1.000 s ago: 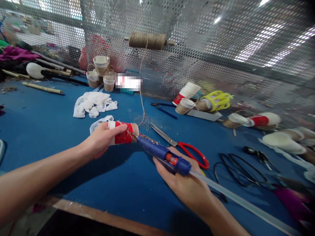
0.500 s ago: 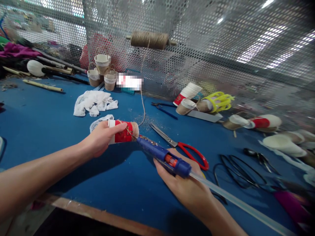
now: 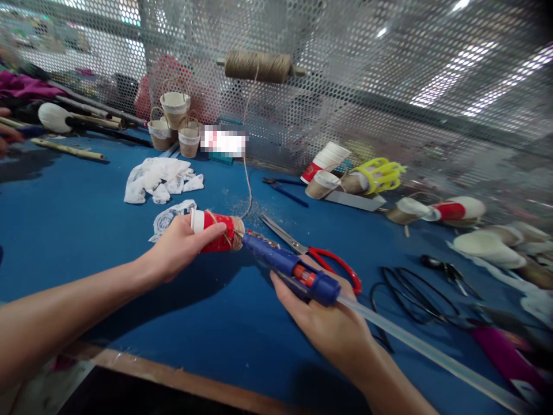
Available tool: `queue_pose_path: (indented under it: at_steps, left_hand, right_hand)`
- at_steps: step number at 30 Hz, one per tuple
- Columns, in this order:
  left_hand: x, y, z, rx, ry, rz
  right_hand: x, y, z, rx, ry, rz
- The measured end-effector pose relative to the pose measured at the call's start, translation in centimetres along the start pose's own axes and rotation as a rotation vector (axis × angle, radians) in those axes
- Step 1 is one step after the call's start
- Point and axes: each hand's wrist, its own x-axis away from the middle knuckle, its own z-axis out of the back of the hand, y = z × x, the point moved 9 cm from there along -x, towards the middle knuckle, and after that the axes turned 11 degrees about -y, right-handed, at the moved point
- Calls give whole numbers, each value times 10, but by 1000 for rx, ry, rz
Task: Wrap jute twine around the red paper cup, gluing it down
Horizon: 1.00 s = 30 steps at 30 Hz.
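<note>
My left hand [image 3: 181, 245] is closed around a red and white paper cup [image 3: 216, 233] lying on its side above the table. Twine [image 3: 237, 233] is wound round the cup's right end, and a strand runs from there up to a spool [image 3: 258, 66] on the mesh wall. In my right hand [image 3: 319, 314] is a blue glue gun [image 3: 280, 262], its nozzle at the wound twine; whether it touches, I cannot tell. A long clear glue stick [image 3: 415, 340] sticks out of its back. Red-handled scissors [image 3: 306, 249] lie just behind the gun.
White lace scraps [image 3: 158, 176] lie behind my left hand, with small twine-covered buckets [image 3: 175, 109] stacked beyond. Pliers [image 3: 285, 190], more cups [image 3: 326, 161] and a black cable [image 3: 406, 300] are to the right. Another person's hand [image 3: 6, 132] shows at the left edge.
The cup has turned slightly in my left hand, and the gun's nozzle stays by the twine. Another person's hand has come in at the left edge. The view has shifted a little.
</note>
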Motion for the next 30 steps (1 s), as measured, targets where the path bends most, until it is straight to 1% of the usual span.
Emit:
queue_pose_path:
  at_steps: [3, 9, 12, 16, 19, 23, 27, 30]
  left_hand:
    - [1, 2, -2, -80, -16, -12]
    - [3, 12, -9, -179, -77, -78]
    - [4, 15, -10, -220, -79, -98]
    - [3, 16, -8, -226, -68, -115]
    - [1, 12, -3, -149, -34, -90]
    - [-2, 4, 2, 45, 6, -30]
    - [-2, -1, 2, 212, 18, 10]
    - [-2, 0, 1, 262, 24, 20]
  right_hand:
    - [-1, 1, 1, 0, -8, 8]
    - [0, 5, 1, -30, 24, -21]
    - [1, 4, 4, -40, 48, -45]
    - [0, -2, 7, -32, 46, -42]
    - [0, -5, 8, -36, 46, -23]
    - [1, -3, 3, -26, 19, -5]
    - [3, 1, -3, -6, 4, -23]
    - [4, 4, -5, -11, 4, -36]
